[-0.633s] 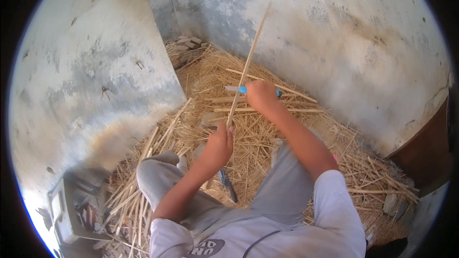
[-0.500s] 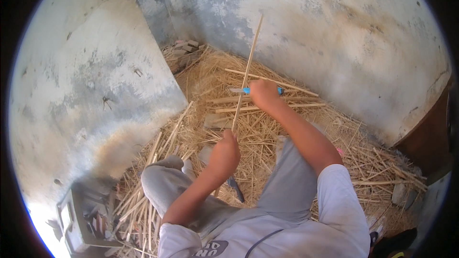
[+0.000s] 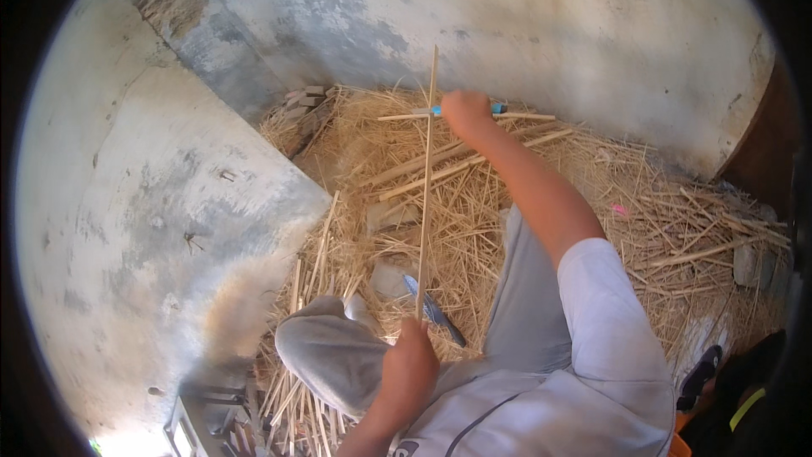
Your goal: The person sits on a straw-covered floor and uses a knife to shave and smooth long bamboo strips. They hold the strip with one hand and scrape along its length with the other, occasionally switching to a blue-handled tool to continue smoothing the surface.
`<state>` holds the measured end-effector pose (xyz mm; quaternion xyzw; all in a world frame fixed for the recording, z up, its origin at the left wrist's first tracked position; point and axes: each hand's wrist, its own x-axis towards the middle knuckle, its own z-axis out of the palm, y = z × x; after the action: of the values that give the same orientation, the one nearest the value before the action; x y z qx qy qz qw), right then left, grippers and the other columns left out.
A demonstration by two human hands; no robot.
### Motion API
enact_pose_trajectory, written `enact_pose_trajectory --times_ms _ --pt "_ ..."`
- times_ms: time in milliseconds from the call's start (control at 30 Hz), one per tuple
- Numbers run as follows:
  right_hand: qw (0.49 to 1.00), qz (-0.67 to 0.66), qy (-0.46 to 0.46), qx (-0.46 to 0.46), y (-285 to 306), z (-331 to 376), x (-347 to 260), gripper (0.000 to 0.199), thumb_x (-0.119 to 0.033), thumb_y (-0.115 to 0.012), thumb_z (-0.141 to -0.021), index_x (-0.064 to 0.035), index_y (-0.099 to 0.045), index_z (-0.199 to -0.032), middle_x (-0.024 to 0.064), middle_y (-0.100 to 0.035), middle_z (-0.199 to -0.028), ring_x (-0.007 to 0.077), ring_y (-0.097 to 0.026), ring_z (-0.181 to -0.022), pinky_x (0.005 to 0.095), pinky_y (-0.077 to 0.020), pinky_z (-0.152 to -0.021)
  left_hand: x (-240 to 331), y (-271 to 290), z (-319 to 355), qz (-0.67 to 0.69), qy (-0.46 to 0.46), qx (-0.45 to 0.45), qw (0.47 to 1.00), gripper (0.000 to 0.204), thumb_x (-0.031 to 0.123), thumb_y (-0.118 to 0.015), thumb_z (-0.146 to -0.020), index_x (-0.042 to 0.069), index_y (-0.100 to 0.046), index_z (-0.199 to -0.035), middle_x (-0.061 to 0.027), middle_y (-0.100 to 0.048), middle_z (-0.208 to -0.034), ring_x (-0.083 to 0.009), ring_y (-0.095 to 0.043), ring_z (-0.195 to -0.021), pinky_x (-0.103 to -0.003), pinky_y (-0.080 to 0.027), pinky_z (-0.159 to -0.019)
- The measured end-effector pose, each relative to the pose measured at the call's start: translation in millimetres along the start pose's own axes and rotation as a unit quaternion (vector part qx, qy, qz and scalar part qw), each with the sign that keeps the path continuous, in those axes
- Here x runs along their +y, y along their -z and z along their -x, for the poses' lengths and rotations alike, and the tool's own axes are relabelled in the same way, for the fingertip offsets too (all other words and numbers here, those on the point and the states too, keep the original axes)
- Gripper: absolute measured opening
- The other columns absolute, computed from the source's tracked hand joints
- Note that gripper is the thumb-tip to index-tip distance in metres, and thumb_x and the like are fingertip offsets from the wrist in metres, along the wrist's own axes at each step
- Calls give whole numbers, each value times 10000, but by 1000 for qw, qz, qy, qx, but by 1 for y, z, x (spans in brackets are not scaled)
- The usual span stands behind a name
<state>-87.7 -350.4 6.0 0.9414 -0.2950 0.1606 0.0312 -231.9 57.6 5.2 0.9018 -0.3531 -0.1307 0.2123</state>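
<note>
My left hand point(image 3: 410, 368) is closed round the near end of a long, thin wooden strip point(image 3: 426, 211), close to my body. The strip stands out away from me, its far tip above the litter near the wall. Farther out, my right hand point(image 3: 466, 113) grips a blue utility knife point(image 3: 498, 108). Its blade points left and crosses the strip near the far end, seemingly touching it. Between my legs lies a knife-like tool point(image 3: 435, 311) with a bluish, blade-shaped part and a dark end.
Straw-like shavings point(image 3: 474, 237) cover the floor, with several loose sticks point(image 3: 474, 167) on them. More strips point(image 3: 321, 241) lie by my left knee. Worn walls point(image 3: 558, 42) bound the far and left sides. Bricks point(image 3: 304, 100) are stacked in the far corner, and a stick pile point(image 3: 702, 228) lies right.
My hands have moved apart along the strip: the right one farther away with the knife, the left one nearer my body. The view has shifted too.
</note>
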Motion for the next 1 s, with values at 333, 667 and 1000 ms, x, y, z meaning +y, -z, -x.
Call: enact_pose_trajectory --times_ms 333,667,1000 --pt "995 42 -87 -30 -11 -14 45 66 -52 -684 -830 -62 -747 -813 144 -724 -778 283 -724 -753 416 -576 -609 -56 6 128 -156 104 -61 980 216 220 -487 -1030 27 -484 -1128 -283 -640 -812 -479 -640 -758 -547 -497 -641" --pt "902 -236 -361 -5 -5 -2 92 202 -195 -642 -938 -13 -728 -949 145 -715 -864 274 -697 -747 411 -560 -627 -155 -52 215 -327 -73 24 942 352 279 -477 -1054 48 -597 -1291 -171 -711 -1014 -320 -678 -894 -401 -543 -778" --pt "975 -188 120 -17 30 82 -92 151 -174 -685 -861 -51 -703 -776 108 -643 -644 254 -657 -585 403 -526 -539 -75 13 -7 94 -21 171 981 126 119 -500 -1006 -2 -465 -1019 -305 -599 -670 -501 -620 -644 -558 -472 -527"
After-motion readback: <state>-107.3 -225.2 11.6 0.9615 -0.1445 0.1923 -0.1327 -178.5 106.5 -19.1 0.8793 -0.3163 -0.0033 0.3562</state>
